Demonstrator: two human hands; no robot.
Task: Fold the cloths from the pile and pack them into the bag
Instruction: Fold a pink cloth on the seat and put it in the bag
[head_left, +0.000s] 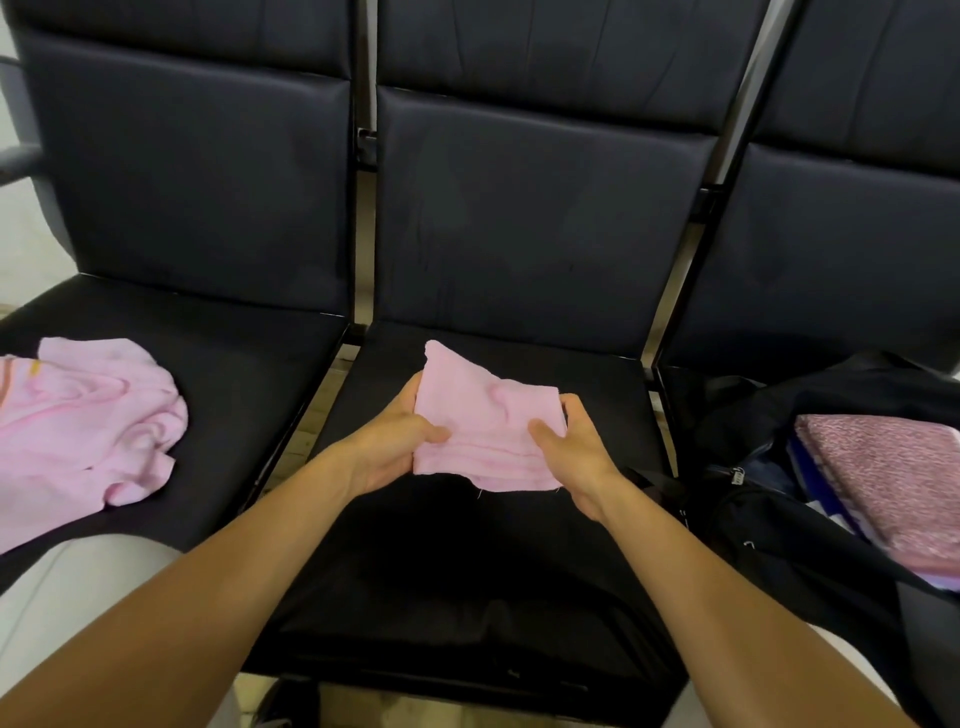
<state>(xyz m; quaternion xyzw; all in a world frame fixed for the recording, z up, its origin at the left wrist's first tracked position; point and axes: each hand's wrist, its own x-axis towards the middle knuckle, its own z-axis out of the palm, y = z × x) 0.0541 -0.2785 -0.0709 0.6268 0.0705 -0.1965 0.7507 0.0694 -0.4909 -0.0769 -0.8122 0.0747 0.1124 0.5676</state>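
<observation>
Nearest the camera, two bare forearms reach forward over the middle seat (498, 571) of a row of dark padded chairs. The left hand (395, 441) grips the left edge of a small pink cloth (483, 431), thumb on top and fingers curled beneath. The right hand (576, 447) holds the cloth's right edge the same way, thumb pressed onto the fabric and fingers wrapped behind it. The cloth is folded into a rough rectangle and is held up just above the seat cushion, between the two hands, its far corner rising to the upper left.

To the left, on the neighbouring seat (249, 374), lies a loose pile of pink cloths (88, 431), crumpled and unfolded, well apart from the hands. To the right, on the third seat, a black bag (810, 525) sits open; inside it lies a folded pink speckled cloth (888, 478) on top of other folded fabric, of which only the edges show.

Beyond, the chairs' dark backrests (540, 208) fill the far view, divided by metal frame bars (363, 156).
</observation>
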